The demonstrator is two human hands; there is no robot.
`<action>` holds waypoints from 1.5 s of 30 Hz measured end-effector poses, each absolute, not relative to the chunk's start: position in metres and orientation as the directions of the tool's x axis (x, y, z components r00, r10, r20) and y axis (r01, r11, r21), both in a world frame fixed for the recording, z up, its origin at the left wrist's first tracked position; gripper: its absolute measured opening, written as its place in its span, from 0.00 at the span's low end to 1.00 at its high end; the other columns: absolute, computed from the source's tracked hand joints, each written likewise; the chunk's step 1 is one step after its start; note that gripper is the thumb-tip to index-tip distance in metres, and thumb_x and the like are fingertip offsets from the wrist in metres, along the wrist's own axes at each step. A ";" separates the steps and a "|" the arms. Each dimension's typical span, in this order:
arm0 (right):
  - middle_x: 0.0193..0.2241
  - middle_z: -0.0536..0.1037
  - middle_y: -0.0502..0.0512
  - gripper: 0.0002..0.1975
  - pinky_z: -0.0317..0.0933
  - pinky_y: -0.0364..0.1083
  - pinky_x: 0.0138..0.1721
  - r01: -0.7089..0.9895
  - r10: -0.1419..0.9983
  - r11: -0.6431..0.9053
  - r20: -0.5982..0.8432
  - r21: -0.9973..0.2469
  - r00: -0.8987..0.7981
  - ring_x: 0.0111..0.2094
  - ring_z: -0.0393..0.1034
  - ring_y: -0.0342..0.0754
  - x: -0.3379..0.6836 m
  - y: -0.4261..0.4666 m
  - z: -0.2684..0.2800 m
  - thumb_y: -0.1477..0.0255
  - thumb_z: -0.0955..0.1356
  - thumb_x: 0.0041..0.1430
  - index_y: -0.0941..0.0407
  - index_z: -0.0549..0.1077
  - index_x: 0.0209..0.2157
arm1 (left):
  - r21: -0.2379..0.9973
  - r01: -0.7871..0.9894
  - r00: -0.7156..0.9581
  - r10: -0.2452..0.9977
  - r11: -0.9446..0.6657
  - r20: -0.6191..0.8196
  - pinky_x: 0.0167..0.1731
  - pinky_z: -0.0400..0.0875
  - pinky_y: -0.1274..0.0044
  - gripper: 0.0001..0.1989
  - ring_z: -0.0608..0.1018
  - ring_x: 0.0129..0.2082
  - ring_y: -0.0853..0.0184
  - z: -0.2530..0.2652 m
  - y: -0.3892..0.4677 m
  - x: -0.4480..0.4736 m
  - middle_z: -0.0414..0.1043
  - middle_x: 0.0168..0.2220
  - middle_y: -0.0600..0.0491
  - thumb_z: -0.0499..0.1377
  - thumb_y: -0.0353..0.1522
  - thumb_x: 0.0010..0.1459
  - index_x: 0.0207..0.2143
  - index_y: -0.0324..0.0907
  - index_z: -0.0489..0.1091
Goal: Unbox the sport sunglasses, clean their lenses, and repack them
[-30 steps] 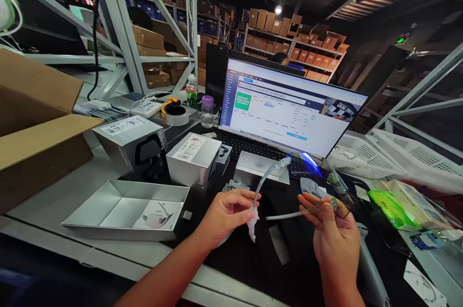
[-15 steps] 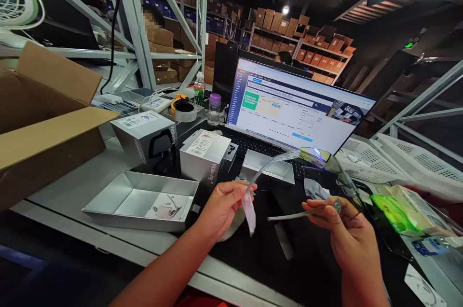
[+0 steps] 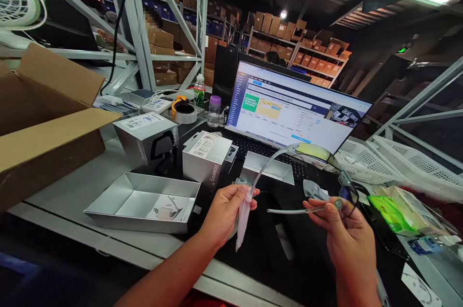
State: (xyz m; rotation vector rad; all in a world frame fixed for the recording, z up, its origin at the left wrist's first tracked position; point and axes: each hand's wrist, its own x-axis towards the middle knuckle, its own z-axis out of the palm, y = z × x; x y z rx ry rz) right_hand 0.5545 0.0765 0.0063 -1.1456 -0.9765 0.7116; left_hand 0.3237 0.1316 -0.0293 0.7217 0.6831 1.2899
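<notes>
A pair of glasses (image 3: 314,151) with clear temples and yellowish, shiny lenses is held in the air before the monitor. My left hand (image 3: 224,211) pinches the tip of one temple together with a thin whitish plastic sleeve (image 3: 242,225), which dangles below the fingers. Around the other temple (image 3: 289,211) the fingers of my right hand (image 3: 345,230) are closed near the hinge, and its free end points left. Below both hands lies a black mat (image 3: 267,263). To the left of my left hand stands an open silver box tray (image 3: 108,222) with a printed card (image 3: 168,208) in it.
Two silver boxes (image 3: 206,152) stand behind the tray, and a cardboard carton (image 3: 54,138) is at far left. Behind the glasses are a lit monitor (image 3: 275,114), a keyboard and a silver lid (image 3: 267,168). White baskets (image 3: 405,167) and a green packet (image 3: 392,213) lie right.
The plastic sleeve at my left hand has swung to the left and hangs longer below the fingers. The glasses have tilted slightly; my right hand keeps its grip.
</notes>
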 end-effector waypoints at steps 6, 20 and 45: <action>0.35 0.85 0.57 0.15 0.80 0.46 0.34 -0.030 0.874 0.280 0.242 -0.960 0.421 0.40 0.83 0.57 0.551 0.076 0.004 0.62 0.76 0.57 0.55 0.73 0.39 | 0.803 -0.587 0.125 0.991 0.105 -0.039 0.33 0.77 0.75 0.22 0.78 0.27 0.70 -0.029 0.130 0.323 0.82 0.36 0.46 0.72 0.49 0.46 0.31 0.39 0.82; 0.35 0.85 0.58 0.15 0.80 0.46 0.33 -0.054 0.871 0.272 0.222 -0.961 0.438 0.40 0.83 0.57 0.552 0.073 -0.002 0.62 0.76 0.57 0.56 0.74 0.39 | 0.772 -0.620 0.143 0.988 0.138 -0.062 0.34 0.78 0.74 0.24 0.79 0.28 0.69 -0.029 0.128 0.322 0.82 0.36 0.44 0.72 0.51 0.44 0.32 0.38 0.82; 0.35 0.84 0.58 0.18 0.79 0.47 0.38 0.158 0.918 0.185 0.228 -0.970 0.326 0.39 0.82 0.54 0.566 0.087 -0.002 0.56 0.73 0.59 0.56 0.75 0.39 | 0.934 -0.349 0.382 0.922 0.075 0.069 0.48 0.73 0.72 0.15 0.80 0.46 0.59 -0.034 0.124 0.305 0.81 0.44 0.42 0.74 0.43 0.46 0.32 0.43 0.84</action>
